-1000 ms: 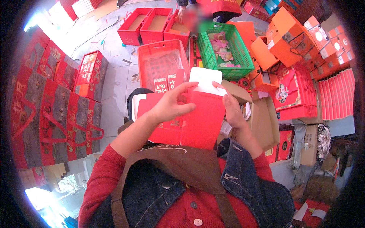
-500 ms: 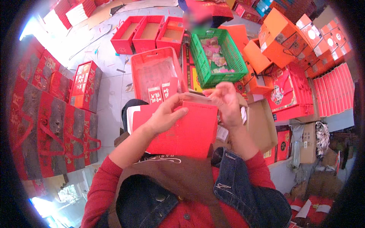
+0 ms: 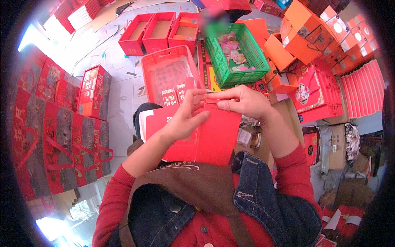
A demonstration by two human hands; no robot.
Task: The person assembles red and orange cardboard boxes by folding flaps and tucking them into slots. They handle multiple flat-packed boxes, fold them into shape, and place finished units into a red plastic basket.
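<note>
Across my lap lies a red cardboard carton (image 3: pixel 220 138), its upper edge between my two hands. My left hand (image 3: pixel 190 115) has its fingers curled over that edge, with the thumb resting on the red face. With thumb and fingers my right hand (image 3: pixel 247 102) pinches the same edge farther right, fingertips pointing left toward the other hand. What lies under the fingertips is too small to make out. Beyond my left hand, flat red cartons with white lettering (image 3: pixel 169 98) stick up at the near end of a red plastic crate (image 3: pixel 170 74).
A green crate (image 3: pixel 240 78) of small pink packets stands ahead. Open red boxes (image 3: pixel 158 33) are behind the red crate. Red and grey gift bags (image 3: pixel 59 144) line the left. Orange boxes (image 3: pixel 306 35) and an open brown carton (image 3: pixel 284 113) are at the right.
My right hand has come down from above the carton and turned its fingers left onto the upper edge. The pale strip seen at the fingertips no longer shows. A person ahead has shifted.
</note>
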